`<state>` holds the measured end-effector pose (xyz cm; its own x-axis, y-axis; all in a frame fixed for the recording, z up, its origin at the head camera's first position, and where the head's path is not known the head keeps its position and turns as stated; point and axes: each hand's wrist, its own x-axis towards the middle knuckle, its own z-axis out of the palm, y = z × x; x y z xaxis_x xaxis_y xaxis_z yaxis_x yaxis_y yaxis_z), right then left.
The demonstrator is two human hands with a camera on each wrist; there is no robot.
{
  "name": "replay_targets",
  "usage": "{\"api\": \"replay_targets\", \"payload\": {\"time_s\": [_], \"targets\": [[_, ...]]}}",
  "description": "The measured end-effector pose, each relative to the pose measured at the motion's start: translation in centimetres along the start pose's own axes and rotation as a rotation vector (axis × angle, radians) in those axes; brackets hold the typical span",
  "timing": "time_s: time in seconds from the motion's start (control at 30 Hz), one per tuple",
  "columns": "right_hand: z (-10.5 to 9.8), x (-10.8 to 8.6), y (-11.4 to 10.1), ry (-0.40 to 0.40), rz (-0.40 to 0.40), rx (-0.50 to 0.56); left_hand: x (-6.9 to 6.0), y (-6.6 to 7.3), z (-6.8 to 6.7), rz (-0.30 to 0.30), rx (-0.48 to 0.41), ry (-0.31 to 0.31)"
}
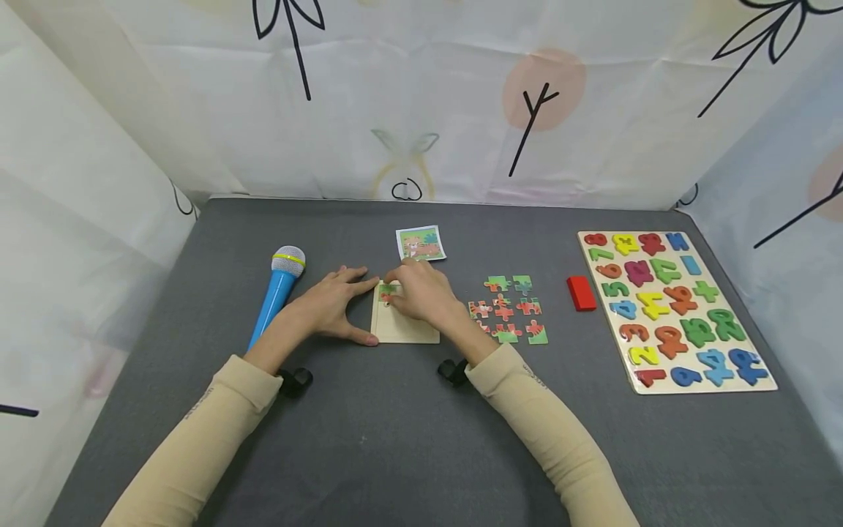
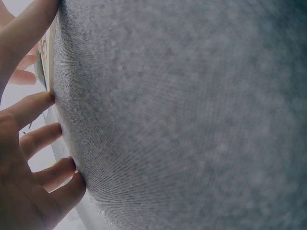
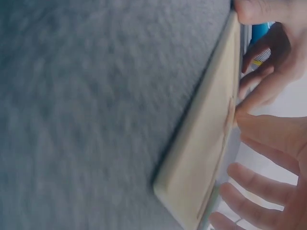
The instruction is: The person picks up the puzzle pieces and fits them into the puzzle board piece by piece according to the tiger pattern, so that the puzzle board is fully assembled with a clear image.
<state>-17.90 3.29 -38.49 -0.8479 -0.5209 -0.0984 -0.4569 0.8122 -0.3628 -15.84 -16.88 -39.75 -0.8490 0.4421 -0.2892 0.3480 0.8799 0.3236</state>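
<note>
A small wooden puzzle board (image 1: 408, 333) lies on the grey table, with a green puzzle piece (image 1: 387, 290) in its far left corner. My left hand (image 1: 327, 302) is spread beside the board. Its thumb and index finger touch the left edge, as the left wrist view also shows. My right hand (image 1: 421, 291) reaches over the board's far part. In the right wrist view its thumb (image 3: 268, 132) presses down near the board's surface by the piece, the other fingers fairly straight. These fingers partly hide the piece and the far edge.
Several loose puzzle pieces (image 1: 503, 312) lie right of the board, partly behind my right forearm. A picture card (image 1: 421, 242) sits beyond it. Left is a blue toy microphone (image 1: 268, 304). Farther right are a red block (image 1: 581, 293) and a number board (image 1: 658, 366).
</note>
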Motion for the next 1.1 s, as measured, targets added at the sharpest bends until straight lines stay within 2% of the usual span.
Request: {"api": "replay_targets", "payload": {"time_s": [0.3,0.7,0.93,1.1], "targets": [[-2.2,-1.4,2.3,0.034,0.050,-0.001,0.2,0.0,0.1,-0.001,0.011,0.005],[-4.6,-4.8,8.7,0.035,0.170,-0.018,0.1,-0.1,0.2,-0.011,0.010,0.005],[-5.1,-6.2,11.5,0.022,0.212,-0.018,0.1,-0.2,0.3,-0.008,0.017,0.005],[-5.0,-6.6,12.5,0.018,0.231,-0.016,0.2,-0.3,0.3,0.003,0.013,0.001]]}}
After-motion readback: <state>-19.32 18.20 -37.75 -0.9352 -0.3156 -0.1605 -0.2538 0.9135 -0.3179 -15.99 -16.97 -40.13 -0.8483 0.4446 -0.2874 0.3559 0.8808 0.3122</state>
